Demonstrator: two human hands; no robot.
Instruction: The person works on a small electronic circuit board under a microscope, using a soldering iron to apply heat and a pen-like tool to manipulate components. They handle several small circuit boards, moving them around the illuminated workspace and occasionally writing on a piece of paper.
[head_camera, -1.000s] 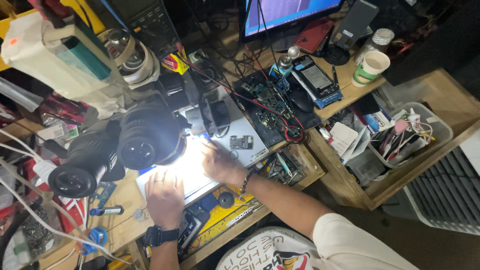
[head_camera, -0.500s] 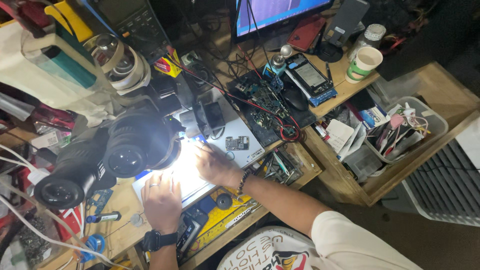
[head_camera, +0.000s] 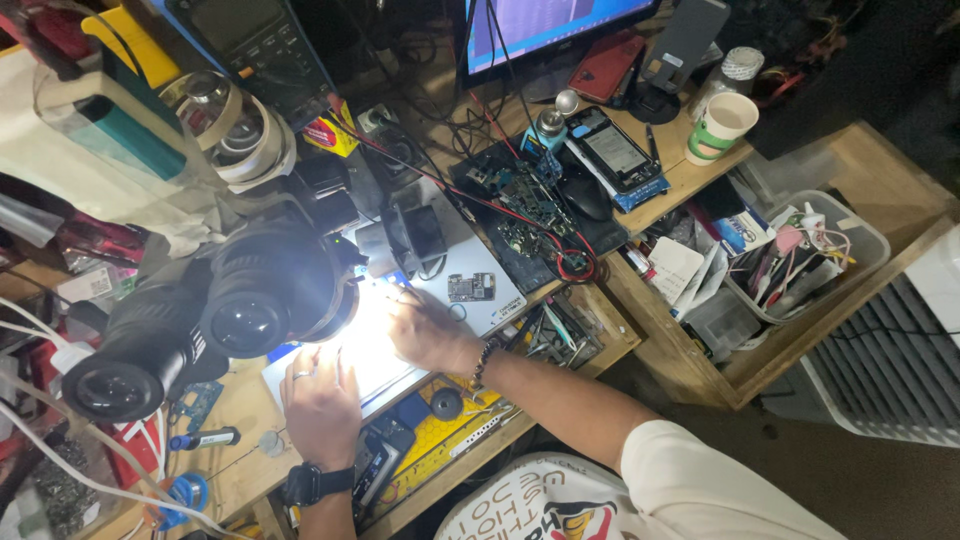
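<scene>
Our fingers vanish in the glare: we cannot tell their state. Our left hand (head_camera: 320, 405) and right hand (head_camera: 425, 328) rest on the lit work mat (head_camera: 375, 350) beneath the microscope (head_camera: 215, 315), near the workbench's (head_camera: 240, 410) front edge; a small circuit board (head_camera: 471, 288) lies just beside.

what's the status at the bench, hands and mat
Left hand flat on the lit mat, empty as far as shows. Right hand on the mat under the microscope; glare hides its fingertips. Small board lies just beside.
</scene>
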